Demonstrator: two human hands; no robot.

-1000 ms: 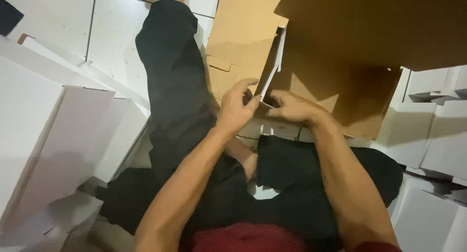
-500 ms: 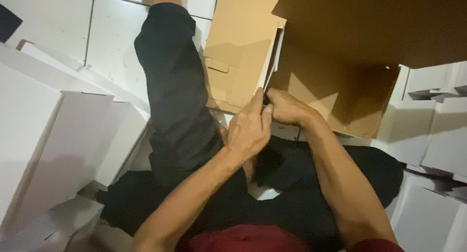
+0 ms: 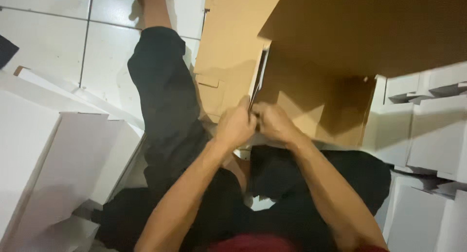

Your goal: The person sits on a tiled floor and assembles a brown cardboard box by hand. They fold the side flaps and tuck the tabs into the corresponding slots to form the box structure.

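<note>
A large brown cardboard box (image 3: 311, 72) stands partly folded in front of me, above my lap. My left hand (image 3: 236, 125) and my right hand (image 3: 275, 123) meet at the lower end of one upright panel edge (image 3: 258, 82) of the box, both pinching it with closed fingers. A flat brown flap (image 3: 228, 52) of the same box lies to the left of that edge. My legs in black trousers (image 3: 165, 106) stretch out over the tiled floor beneath the box.
White cardboard boxes (image 3: 58, 150) lie stacked at the left, and more folded white boxes (image 3: 428, 130) stand at the right. Pale floor tiles (image 3: 58, 28) show at the upper left. A red shirt hem (image 3: 253, 243) is at the bottom.
My hands have come closer together on the panel edge. The box sits slightly lower and nearer in view.
</note>
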